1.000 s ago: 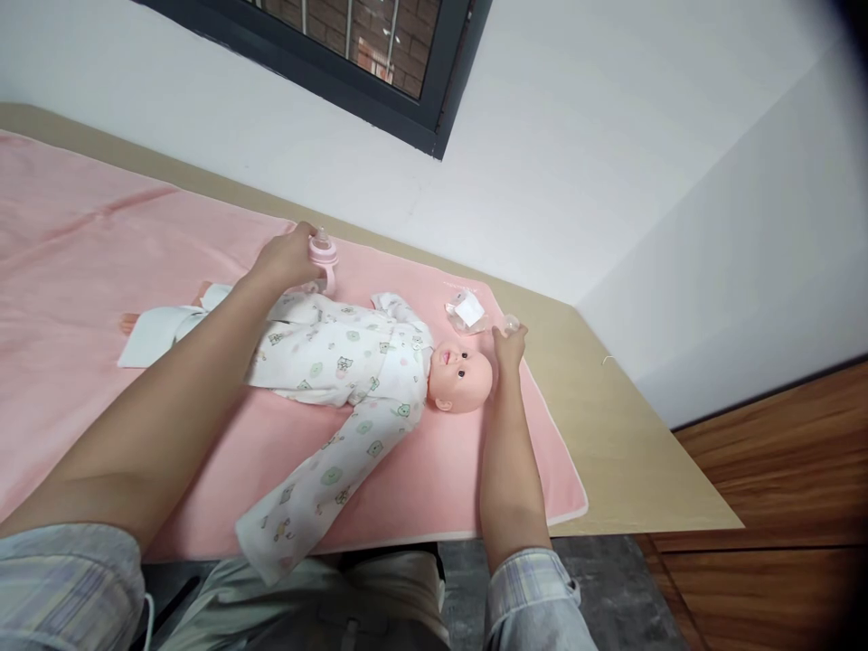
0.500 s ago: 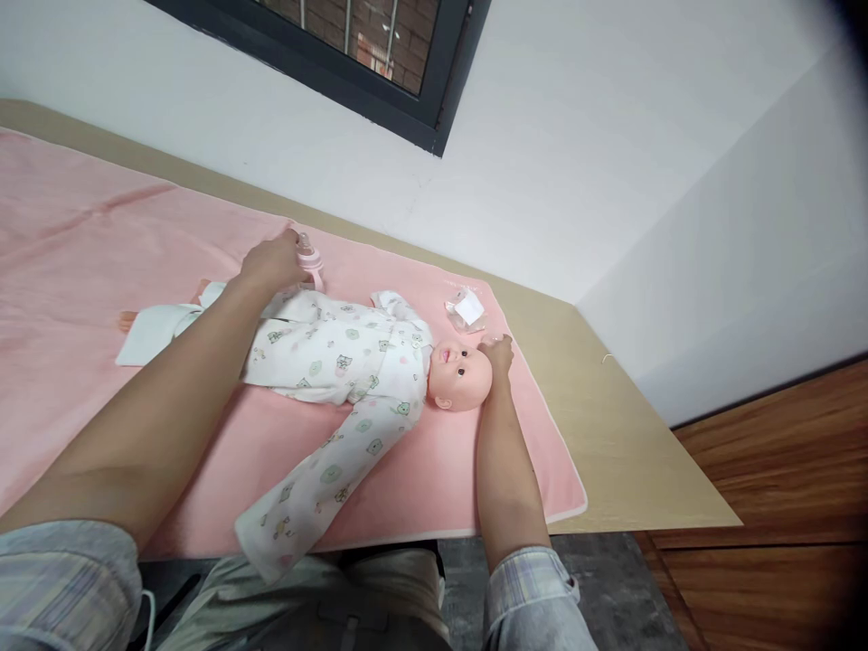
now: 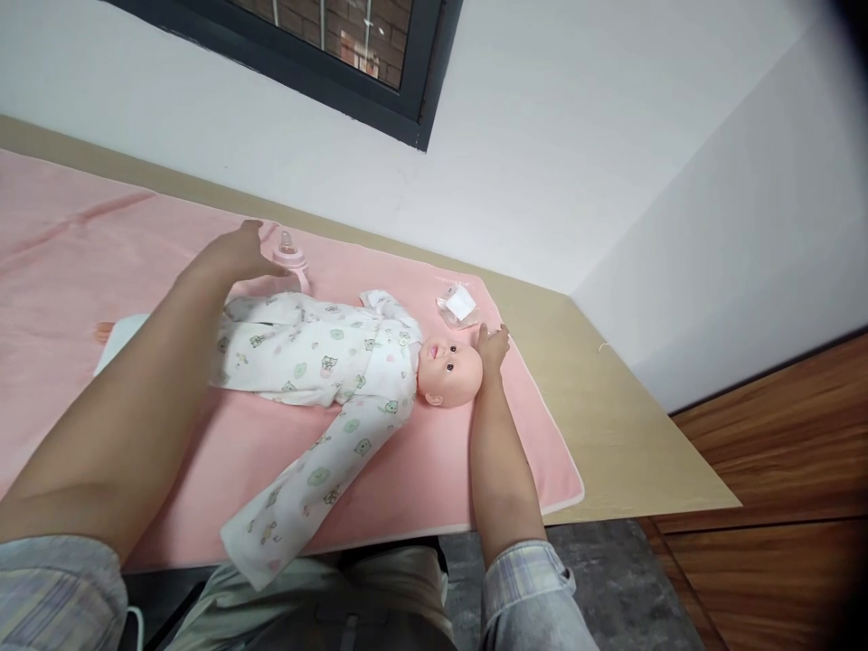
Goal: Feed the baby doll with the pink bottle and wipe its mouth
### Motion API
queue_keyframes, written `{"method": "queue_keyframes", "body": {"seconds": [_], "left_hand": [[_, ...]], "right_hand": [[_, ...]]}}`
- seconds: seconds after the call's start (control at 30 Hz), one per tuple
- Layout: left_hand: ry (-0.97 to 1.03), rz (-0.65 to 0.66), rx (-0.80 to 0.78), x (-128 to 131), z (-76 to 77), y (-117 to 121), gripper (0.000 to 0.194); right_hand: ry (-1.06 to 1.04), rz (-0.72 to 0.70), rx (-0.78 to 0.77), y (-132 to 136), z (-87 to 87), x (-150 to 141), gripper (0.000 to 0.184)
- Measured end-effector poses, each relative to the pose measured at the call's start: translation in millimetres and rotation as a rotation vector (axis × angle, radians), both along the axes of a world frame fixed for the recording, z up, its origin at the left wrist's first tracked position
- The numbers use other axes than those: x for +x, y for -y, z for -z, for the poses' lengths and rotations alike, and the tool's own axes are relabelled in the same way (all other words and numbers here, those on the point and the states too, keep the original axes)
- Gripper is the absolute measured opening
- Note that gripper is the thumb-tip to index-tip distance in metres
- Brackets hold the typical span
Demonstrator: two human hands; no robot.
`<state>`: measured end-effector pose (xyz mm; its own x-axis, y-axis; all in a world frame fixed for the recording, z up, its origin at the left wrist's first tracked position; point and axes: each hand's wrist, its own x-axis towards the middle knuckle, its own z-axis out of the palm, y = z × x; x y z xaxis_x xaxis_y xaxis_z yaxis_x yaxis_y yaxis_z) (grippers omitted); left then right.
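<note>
A baby doll in a white printed sleepsuit lies on its back on a pink blanket. My left hand is spread open just left of a small pink feeding bottle that stands upright beyond the doll's body. The fingers are apart from the bottle. My right hand rests against the top of the doll's head with its fingers stretched out. A clear plastic packet with a white label lies just beyond that hand.
The blanket covers a tan table set against a white wall under a dark window frame. A wood floor lies to the right. My lap and plaid sleeves show at the bottom.
My left hand set the pink bottle down upright and let go of it, fingers opening. My right hand drew back from near the packet to the doll's head.
</note>
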<state>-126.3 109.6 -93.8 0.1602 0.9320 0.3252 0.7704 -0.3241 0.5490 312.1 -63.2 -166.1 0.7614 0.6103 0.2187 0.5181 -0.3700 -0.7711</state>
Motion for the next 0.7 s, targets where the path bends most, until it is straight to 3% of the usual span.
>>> {"method": "queue_keyframes", "body": {"seconds": [0.03, 0.1, 0.17, 0.23, 0.3, 0.5, 0.6, 0.7], "left_hand": [[-0.024, -0.068, -0.039, 3.0, -10.1, 8.5, 0.161], [-0.032, -0.065, -0.027, 16.2, -31.2, 31.1, 0.157], [0.009, 0.059, 0.085, 39.4, -49.4, 56.8, 0.128], [0.026, 0.206, 0.175, 71.2, -62.3, 79.9, 0.084], [-0.036, 0.307, 0.117, 108.5, -69.5, 96.0, 0.063], [-0.333, 0.747, -0.203, 216.8, -65.9, 104.8, 0.053], [-0.43, 0.948, -0.392, 253.8, -55.7, 102.5, 0.052], [-0.476, 1.026, -0.505, 278.2, -43.1, 100.5, 0.043]], "right_hand": [[0.013, 0.005, 0.032, 0.2, -0.3, -0.4, 0.064], [0.055, 0.027, 0.127, 0.7, -0.6, -1.2, 0.059], [0.109, 0.054, 0.25, 0.9, -0.1, -1.4, 0.053], [0.155, 0.047, 0.367, 1.0, 1.0, -1.4, 0.047], [0.18, -0.012, 0.446, 0.8, 2.0, -1.7, 0.044], [0.178, -0.246, 0.357, -0.9, 2.7, -9.2, 0.033], [0.153, -0.324, 0.312, -2.4, 2.1, -13.2, 0.03], [0.09, -0.398, 0.236, -2.4, 0.3, -16.8, 0.026]]}}
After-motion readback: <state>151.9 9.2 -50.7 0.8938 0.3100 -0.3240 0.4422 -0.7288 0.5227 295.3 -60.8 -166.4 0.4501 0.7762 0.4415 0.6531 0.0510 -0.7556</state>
